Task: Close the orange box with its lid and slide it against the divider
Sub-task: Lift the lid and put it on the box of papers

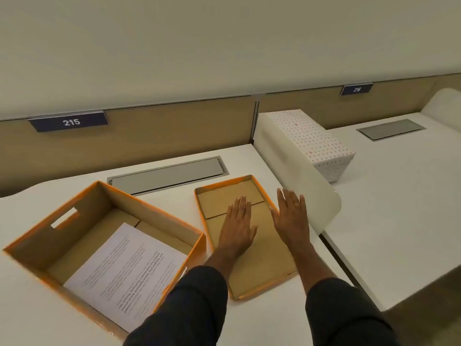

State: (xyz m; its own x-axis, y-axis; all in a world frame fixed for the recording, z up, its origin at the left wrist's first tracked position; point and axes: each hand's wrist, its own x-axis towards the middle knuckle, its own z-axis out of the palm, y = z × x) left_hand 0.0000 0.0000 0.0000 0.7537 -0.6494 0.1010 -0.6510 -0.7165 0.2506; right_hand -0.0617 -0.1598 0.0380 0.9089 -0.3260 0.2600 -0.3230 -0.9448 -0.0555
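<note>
Neither hand has a grip: left hand (238, 226) lies flat, fingers spread, inside the upturned lid (262, 260); right hand (291, 216) is open at the lid's right rim. The lid rests on the white tabletop (249, 320), between the open orange box (32, 248), holding a printed sheet (124, 268), and the translucent divider (294, 166). Beyond: patterned box (316, 143), tan partition, placards 215 (69, 121) and 216 (356, 89).

A patterned white box (321, 143) sits on the neighbouring desk (399, 196) beyond.
</note>
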